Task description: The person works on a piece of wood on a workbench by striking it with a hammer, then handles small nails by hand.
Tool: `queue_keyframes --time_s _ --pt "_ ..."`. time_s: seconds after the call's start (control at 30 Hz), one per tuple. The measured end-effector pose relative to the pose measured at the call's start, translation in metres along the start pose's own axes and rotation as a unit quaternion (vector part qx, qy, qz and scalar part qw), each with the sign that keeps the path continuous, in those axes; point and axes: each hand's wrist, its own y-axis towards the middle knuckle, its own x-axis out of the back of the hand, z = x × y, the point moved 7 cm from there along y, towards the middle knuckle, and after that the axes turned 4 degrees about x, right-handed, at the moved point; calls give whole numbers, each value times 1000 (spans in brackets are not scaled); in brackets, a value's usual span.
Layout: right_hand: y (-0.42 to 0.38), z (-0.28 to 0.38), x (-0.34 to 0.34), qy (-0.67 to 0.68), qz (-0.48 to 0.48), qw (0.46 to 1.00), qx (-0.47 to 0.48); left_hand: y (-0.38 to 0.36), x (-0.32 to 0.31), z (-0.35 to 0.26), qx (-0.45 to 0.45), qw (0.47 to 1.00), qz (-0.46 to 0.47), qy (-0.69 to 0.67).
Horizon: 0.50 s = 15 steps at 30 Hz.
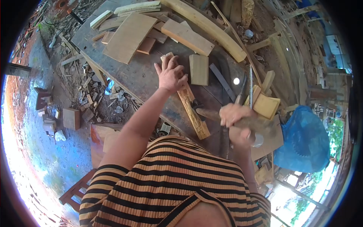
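Observation:
My left hand [172, 75] presses down on the upper part of a narrow wooden strip [188, 108], fingers bent over it. The strip lies slantwise on the dark worktable, and its exposed face is rough and chipped. To the right, my right hand [238, 116] is closed around a wooden-handled tool [210, 114], smeared by motion. One end of this tool points at the strip, where a small dark piece [196, 103] shows beside the strip's edge. The tool's thick brown other end [261, 126] blurs out past my hand.
A wood block [199, 70] and a flat dark bar [222, 82] lie beyond the strip. Boards [130, 37] and a long curved beam [206, 28] cover the far side. A saw blade [250, 87], yellow block [266, 106] and blue plastic bag [304, 140] are at right.

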Motion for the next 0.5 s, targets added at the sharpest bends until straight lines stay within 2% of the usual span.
queue_keyframes --time_s 0.23,0.3,0.4,0.43,0.5 --pt "49 -34 -18 -30 -11 997 -72 0 -4 8 7 1000 8 15" --pt "83 -55 -20 -71 -38 980 -180 4 -4 9 6 1000 -12 13" --pt "104 -70 -26 -18 -49 977 -207 4 -4 8 6 1000 -23 16" --pt "99 -65 -24 -59 -36 976 -207 4 -4 8 10 1000 -4 19" --pt "29 -53 6 84 -47 981 -167 3 -2 13 11 1000 14 25"
